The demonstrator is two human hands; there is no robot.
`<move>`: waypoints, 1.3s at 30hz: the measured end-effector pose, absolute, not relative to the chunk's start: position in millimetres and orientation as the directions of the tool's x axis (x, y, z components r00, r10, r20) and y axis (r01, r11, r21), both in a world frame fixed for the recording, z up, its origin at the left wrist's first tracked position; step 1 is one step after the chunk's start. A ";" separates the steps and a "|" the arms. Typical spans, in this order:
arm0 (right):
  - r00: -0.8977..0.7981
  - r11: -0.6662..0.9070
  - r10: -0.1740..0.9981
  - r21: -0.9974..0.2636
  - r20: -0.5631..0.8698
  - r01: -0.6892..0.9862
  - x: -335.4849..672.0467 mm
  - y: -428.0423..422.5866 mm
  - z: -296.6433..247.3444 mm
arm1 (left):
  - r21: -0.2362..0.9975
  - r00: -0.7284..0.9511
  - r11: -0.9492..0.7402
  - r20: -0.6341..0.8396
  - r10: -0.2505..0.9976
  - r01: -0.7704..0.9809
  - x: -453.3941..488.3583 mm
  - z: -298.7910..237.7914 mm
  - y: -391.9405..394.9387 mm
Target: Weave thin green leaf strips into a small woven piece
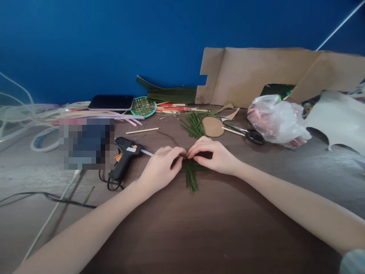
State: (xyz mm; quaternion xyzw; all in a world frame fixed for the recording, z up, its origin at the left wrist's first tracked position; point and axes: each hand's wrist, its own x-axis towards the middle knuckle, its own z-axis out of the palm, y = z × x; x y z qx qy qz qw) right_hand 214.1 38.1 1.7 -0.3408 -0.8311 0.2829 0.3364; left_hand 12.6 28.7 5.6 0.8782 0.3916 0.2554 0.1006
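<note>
My left hand (163, 165) and my right hand (212, 154) meet at the middle of the table, fingertips pinched close together. Between them runs a thin dark strip (184, 155), which looks like a piece of green leaf; its tail seems to curve away behind my left hand. Under the fingers lies a bundle of cut green leaf strips (191, 180), partly covered by my hands. Just beyond is a second pile of leaf strips (194, 125), beside a round cardboard disc (213, 127). A black glue gun (125, 158) with a glue stick in it rests left of my left hand.
Scissors (255, 137) and a thin wooden stick (233, 131) lie to the right, near a plastic bag (278, 120). Folded cardboard (256, 72) leans on the blue wall. At the left are a phone (111, 102), a blurred-out object (87, 144) and cables (51, 196).
</note>
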 end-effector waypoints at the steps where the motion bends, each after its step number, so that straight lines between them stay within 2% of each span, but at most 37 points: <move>1: -0.539 0.602 0.761 -0.704 0.362 0.378 214.2 38.1 1.6 | 0.366 0.566 -0.678 0.375 0.734 0.637 12.5 5.1 28.8; 8: -0.480 0.529 0.817 -0.746 0.319 0.404 213.8 36.4 3.7 | 0.331 0.552 -0.672 0.390 0.737 0.663 13.6 4.5 28.2; 12: -0.469 0.526 0.818 -0.765 0.335 0.372 213.0 35.7 3.6 | 0.301 0.545 -0.704 0.467 0.697 0.643 14.3 2.4 26.4; 16: -0.465 0.518 0.821 -0.774 0.331 0.364 212.7 35.0 3.7 | 0.331 0.497 -0.706 0.529 0.688 0.626 14.5 0.0 25.5; 19: -0.457 0.520 0.824 -0.768 0.336 0.372 212.7 35.0 4.1 | 0.314 0.498 -0.693 0.513 0.699 0.649 14.6 0.7 26.3; 25: -0.426 0.518 0.835 -0.759 0.348 0.395 212.4 36.7 0.8 | 0.187 0.650 -0.761 0.418 0.634 0.622 14.0 2.8 28.4; 32: -0.416 0.525 0.836 -0.743 0.358 0.415 211.6 37.4 -0.1 | 0.234 0.668 -0.784 0.419 0.615 0.574 13.2 1.1 29.6; 39: -0.530 0.600 0.774 -0.668 0.347 0.440 212.3 38.6 1.5 | 0.225 0.675 -0.798 0.435 0.596 0.559 11.7 -0.2 30.8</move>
